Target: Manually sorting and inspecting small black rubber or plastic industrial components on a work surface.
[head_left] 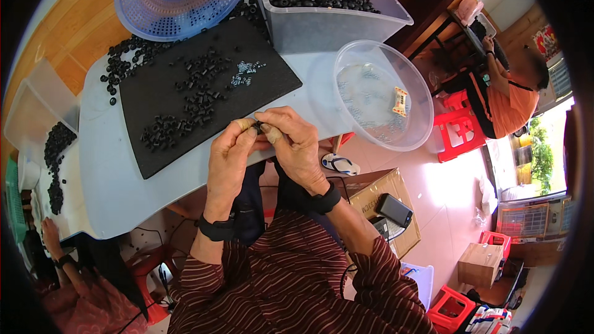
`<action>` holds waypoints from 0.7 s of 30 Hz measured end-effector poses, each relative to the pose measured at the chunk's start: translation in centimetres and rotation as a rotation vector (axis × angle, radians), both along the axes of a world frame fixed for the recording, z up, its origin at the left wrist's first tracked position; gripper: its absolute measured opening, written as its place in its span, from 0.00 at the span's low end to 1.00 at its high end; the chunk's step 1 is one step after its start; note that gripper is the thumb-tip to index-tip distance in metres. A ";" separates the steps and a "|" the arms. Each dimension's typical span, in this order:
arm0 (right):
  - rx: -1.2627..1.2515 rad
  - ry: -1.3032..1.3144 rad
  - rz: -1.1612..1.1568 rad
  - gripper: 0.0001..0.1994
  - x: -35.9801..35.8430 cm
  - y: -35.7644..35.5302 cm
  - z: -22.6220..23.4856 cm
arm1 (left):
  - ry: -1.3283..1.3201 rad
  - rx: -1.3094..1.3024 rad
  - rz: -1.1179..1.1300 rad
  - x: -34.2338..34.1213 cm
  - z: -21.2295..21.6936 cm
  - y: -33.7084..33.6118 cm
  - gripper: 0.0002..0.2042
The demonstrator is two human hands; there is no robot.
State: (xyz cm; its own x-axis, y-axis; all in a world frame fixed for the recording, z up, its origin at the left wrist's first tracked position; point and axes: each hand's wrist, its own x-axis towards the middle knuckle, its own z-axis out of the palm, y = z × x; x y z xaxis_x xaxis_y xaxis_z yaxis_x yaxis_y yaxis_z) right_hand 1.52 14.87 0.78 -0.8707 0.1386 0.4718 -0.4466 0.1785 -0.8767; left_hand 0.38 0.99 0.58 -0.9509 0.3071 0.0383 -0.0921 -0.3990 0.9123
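Both hands meet above the near edge of the table, fingertips pinched around one small black part [257, 126]. My left hand [230, 156] grips it from the left and my right hand [293, 143] from the right; the fingers cover most of it. Tape wraps some of the fingertips. Just beyond them lies a dark mat [260, 86] bearing loose black cylindrical pieces [201, 96] and a little heap of small clear bits [245, 73].
A clear bin [334, 34] of black parts and a blue basket [179, 34] stand at the back. To the right, a round clear tub [427, 108] holds small bits and a wrapped packet [400, 101]. Two other people sit nearby, one at left, one at far right.
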 end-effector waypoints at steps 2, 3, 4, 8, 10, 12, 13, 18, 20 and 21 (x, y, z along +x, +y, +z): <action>0.089 0.066 0.009 0.15 0.0 0.0 0.2 | -0.056 0.017 0.011 0.1 0.5 -0.1 0.11; 0.087 0.063 0.010 0.15 0.2 -0.1 0.4 | -0.111 0.035 0.022 0.2 0.7 -0.1 0.09; 0.104 0.013 0.024 0.17 0.5 -0.2 0.9 | -0.114 0.034 0.023 0.1 0.6 -0.2 0.09; 0.130 0.012 -0.013 0.21 0.5 -0.7 0.7 | -0.176 0.117 0.018 0.1 1.0 -0.3 0.09; 0.153 0.027 -0.052 0.21 0.4 -0.9 0.3 | -0.185 0.125 0.017 0.0 1.2 -0.1 0.09; 0.173 0.042 -0.089 0.22 0.3 -1.1 0.1 | -0.177 0.095 0.024 0.0 1.1 -0.1 0.08; 0.183 0.069 -0.122 0.22 0.2 -1.3 0.0 | -0.180 0.093 0.024 0.1 1.1 0.0 0.08; 0.196 0.077 -0.201 0.21 0.2 -1.6 -0.7 | -0.126 -0.024 0.112 0.5 0.5 0.9 0.07; 0.273 0.241 -0.283 0.20 -0.1 -1.8 -0.5 | -0.127 -0.041 0.110 0.4 0.8 1.1 0.07; 0.269 0.236 -0.284 0.20 0.1 -1.9 -0.6 | -0.120 -0.055 0.113 0.4 1.1 1.1 0.07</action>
State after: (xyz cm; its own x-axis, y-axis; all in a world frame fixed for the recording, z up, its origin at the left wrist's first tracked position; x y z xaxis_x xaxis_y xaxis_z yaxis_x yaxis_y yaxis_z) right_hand 1.58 13.02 0.18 -0.6800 0.2016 0.7049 -0.5295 0.5300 -0.6624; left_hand 0.74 2.06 1.69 -0.9762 0.1967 -0.0913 -0.1590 -0.3625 0.9183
